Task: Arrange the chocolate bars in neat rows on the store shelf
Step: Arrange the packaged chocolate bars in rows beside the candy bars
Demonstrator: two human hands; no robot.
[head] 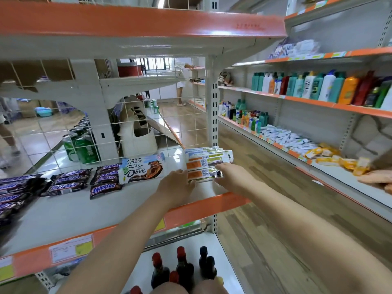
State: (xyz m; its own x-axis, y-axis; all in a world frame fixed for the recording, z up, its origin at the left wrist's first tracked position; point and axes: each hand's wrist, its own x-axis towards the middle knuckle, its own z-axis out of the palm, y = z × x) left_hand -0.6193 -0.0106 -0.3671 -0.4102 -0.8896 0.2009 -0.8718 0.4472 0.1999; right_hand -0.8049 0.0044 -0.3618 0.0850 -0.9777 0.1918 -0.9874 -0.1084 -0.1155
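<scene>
Here, well to the left of your fingers, the Snickers bars (70, 182) lie in loose rows on the shelf (101, 211), some upside down, the nearest one angled toward the orange front edge. Closer in, just left of your left hand, the white Dove bar (141, 169) lies flat and slightly tilted, well apart from your fingertips.

Your left hand (177, 183) reaches over the shelf edge with its fingers (191, 183) curled against the left end of the front bar in the stack of orange-and-white bars (206, 164). The curl is narrow, and the fingertips are touching the wrapper's end; whether they pinch it or only press it you cannot tell from this angle.

Your right hand (231, 177) is at the right end of the same stack, palm down, thumb at the front corner and the fingers laid over the wrapper's edge, gripping the front bar. The stack sits between your two hands, fanned back toward the upright post (213, 102).

Below your arms, dark bottles (182, 266) with red caps stand on the lower shelf.
</scene>
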